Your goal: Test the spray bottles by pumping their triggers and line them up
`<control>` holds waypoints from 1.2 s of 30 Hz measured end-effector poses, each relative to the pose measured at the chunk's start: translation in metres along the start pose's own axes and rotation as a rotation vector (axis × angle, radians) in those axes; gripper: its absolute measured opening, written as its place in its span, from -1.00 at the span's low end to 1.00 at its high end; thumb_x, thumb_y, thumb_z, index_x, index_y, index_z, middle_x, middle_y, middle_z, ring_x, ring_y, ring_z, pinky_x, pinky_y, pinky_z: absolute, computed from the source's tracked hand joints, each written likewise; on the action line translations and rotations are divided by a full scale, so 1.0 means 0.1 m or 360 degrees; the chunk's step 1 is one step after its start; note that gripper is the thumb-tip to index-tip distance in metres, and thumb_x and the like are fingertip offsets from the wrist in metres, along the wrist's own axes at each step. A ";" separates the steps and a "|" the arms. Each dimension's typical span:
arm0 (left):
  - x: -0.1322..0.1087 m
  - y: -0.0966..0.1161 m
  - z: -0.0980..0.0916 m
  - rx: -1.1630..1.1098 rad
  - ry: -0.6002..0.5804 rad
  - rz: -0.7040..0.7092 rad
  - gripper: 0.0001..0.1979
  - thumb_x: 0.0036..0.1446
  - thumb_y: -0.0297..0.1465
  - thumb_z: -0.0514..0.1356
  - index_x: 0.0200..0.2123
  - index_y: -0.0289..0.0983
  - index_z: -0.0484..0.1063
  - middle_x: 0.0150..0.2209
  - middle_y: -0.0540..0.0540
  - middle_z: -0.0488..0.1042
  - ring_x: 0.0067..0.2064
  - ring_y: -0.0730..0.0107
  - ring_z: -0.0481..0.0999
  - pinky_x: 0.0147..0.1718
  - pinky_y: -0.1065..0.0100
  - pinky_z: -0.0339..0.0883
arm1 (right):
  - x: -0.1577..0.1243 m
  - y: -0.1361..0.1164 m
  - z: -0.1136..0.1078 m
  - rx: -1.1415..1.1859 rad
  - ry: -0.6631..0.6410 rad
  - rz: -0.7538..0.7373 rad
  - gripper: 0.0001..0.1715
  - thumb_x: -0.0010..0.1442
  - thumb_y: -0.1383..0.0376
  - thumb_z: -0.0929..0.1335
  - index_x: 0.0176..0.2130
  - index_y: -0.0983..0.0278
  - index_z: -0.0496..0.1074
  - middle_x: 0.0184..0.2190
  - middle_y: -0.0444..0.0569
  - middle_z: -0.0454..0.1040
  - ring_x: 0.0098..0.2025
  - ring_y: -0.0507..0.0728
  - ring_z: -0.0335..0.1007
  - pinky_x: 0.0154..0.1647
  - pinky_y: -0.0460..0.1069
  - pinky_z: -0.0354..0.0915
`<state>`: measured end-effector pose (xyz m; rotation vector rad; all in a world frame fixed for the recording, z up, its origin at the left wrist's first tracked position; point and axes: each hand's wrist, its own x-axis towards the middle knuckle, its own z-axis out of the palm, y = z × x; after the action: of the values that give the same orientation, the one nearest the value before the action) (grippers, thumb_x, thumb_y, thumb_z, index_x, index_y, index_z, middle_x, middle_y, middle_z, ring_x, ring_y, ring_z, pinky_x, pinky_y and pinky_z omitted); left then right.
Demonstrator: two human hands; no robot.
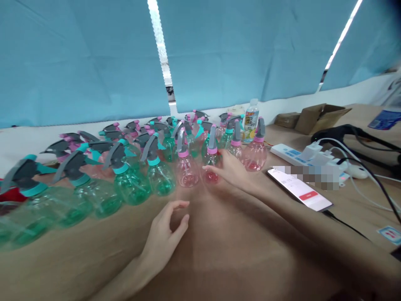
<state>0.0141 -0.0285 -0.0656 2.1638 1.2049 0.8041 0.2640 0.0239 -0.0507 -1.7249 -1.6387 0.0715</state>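
My right hand point(231, 169) is at a pink spray bottle point(211, 176) in the front row, thumb across its front and the other fingers round its far right side, partly hidden. That bottle stands upright, with a pink collar and a grey trigger. Nearer to me, my left hand point(164, 234) hovers over the table with curved fingers, thumb and forefinger apart and nothing between them. Ahead of it stand another pink spray bottle point(187, 173) and a green spray bottle point(161, 179) with a turquoise collar. Each shows some tinted colour low in its clear body.
Several more green spray bottles point(131, 186) and pink ones crowd the left and back. A labelled drink bottle point(251, 121) stands behind. To the right lie a phone point(297, 190) with its screen lit, a white power strip point(290, 154) with cables, and an open cardboard box point(318, 119).
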 end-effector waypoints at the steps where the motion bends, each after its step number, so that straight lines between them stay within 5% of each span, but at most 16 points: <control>1: 0.04 0.03 0.01 -0.0044 0.0017 0.0029 -0.81 0.20 -0.36 0.08 -0.11 -0.17 0.34 -0.06 -0.07 0.47 0.01 0.20 0.46 -0.01 0.09 0.34 | -0.06 -0.01 -0.02 -0.0004 -0.0002 -0.0003 -0.34 0.09 -0.11 0.33 -0.01 0.29 0.27 -0.10 0.17 0.45 -0.14 0.35 0.45 -0.26 0.16 0.32; 6: 0.33 0.24 0.05 -0.0336 0.0101 0.0148 -0.76 0.17 -0.33 0.15 -0.09 -0.22 0.30 -0.03 -0.12 0.43 0.04 0.25 0.43 0.10 0.10 0.26 | -0.44 -0.14 -0.14 -0.0003 -0.0068 -0.0102 -0.37 0.14 -0.13 0.29 -0.02 0.27 0.23 -0.12 0.12 0.44 -0.15 0.32 0.45 -0.29 0.13 0.31; 13: 0.55 0.62 0.01 -0.0439 0.0124 0.0300 -0.39 0.07 -0.32 0.26 0.16 -0.22 0.13 0.13 -0.19 0.31 0.09 0.16 0.39 0.09 0.08 0.28 | -0.92 -0.54 -0.23 -0.0008 -0.0275 -0.0263 -0.37 0.16 -0.16 0.24 -0.04 0.27 0.22 -0.14 0.08 0.42 -0.19 0.29 0.45 -0.36 0.14 0.37; 21: 0.30 0.57 -0.20 -0.0571 0.0175 0.0352 -0.69 0.11 -0.44 0.14 -0.04 -0.19 0.28 -0.08 -0.06 0.45 -0.07 0.28 0.49 0.00 0.21 0.32 | -1.06 -0.82 -0.11 0.0140 -0.0518 -0.0540 -0.02 0.02 -0.31 0.24 0.09 0.38 0.19 -0.01 0.25 0.36 -0.13 0.35 0.45 -0.29 0.25 0.43; 28: 0.14 0.40 -0.44 -0.0489 0.0186 0.0101 -0.76 0.04 -0.40 0.11 -0.17 -0.16 0.33 -0.40 0.03 0.42 -0.28 0.26 0.48 -0.22 0.24 0.38 | -0.79 -0.41 0.04 0.0202 -0.0773 -0.0811 -0.24 0.17 -0.15 0.25 0.14 0.30 0.23 0.10 0.17 0.36 0.13 0.29 0.30 0.10 0.22 0.27; 36: 0.17 0.39 -0.50 -0.0365 0.0243 0.0052 -0.88 -0.11 -0.38 0.06 -0.40 -0.15 0.30 -0.51 0.06 0.28 -0.51 0.39 0.27 -0.53 0.37 0.25 | -0.76 0.01 0.29 0.0073 -0.0825 -0.0757 -0.21 0.14 -0.14 0.29 0.18 0.29 0.27 0.23 0.18 0.24 0.26 0.30 0.13 0.23 0.24 0.14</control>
<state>0.0074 -0.0234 -0.0005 1.9691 1.0930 1.0829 0.2364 -0.0297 -0.1054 -1.3004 -2.3664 0.3471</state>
